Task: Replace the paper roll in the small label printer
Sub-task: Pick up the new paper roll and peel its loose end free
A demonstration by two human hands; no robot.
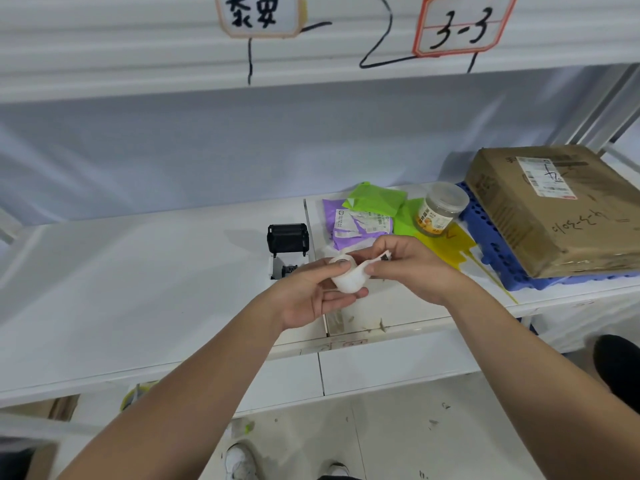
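A small white paper roll (347,279) sits in my left hand (313,294), held between thumb and fingers above the white shelf (138,289). My right hand (403,266) pinches the roll's loose end (375,260) and holds it out to the right. The small label printer (287,249) stands on the shelf just left of and behind my hands. Its black lid is tipped up and back, and the white body's paper bay is exposed. My left fingers hide part of the printer's right side.
Purple and green plastic mailers (363,216) and a clear jar with a yellow label (438,209) lie behind my hands. A large cardboard box (554,209) rests on a blue perforated crate (498,251) at the right. An upper shelf with handwritten signs hangs overhead.
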